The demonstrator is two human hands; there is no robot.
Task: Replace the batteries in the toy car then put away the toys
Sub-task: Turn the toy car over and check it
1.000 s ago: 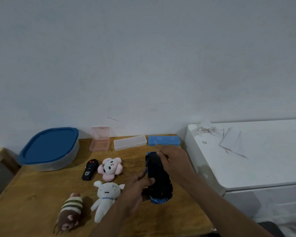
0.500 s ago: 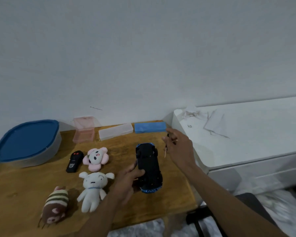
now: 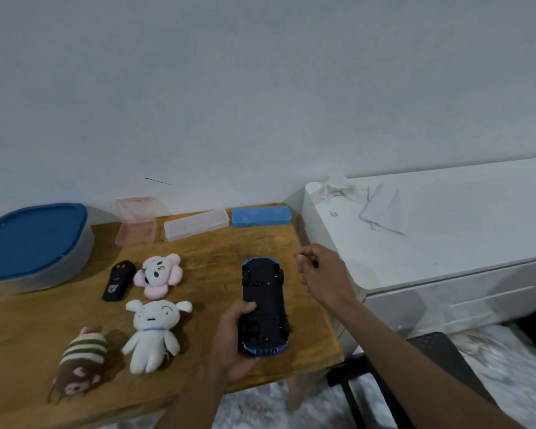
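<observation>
Three plush toys: a pink flower one [image 3: 158, 275], a white one [image 3: 153, 332], a striped brown one [image 3: 79, 362]. One toy car [image 3: 264, 305]. One remote [image 3: 118, 280]. Three small cases at twelve o'clock: pink [image 3: 136, 224], clear [image 3: 195, 223], blue [image 3: 260, 215]. One lidded tub [image 3: 33, 243]. Perhaps two crumpled papers [image 3: 381, 209].

Blue toy car [image 3: 263, 305] (black underside)

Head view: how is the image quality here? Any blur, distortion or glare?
Head view: dim, flat light and no glare; soft shadows under the plush toys, such as the white plush; the floor is smeared; wide-angle bending shows along the cabinet edge; the upturned car in the left hand is sharp enough for wheels, though underside details are too soft.
</observation>
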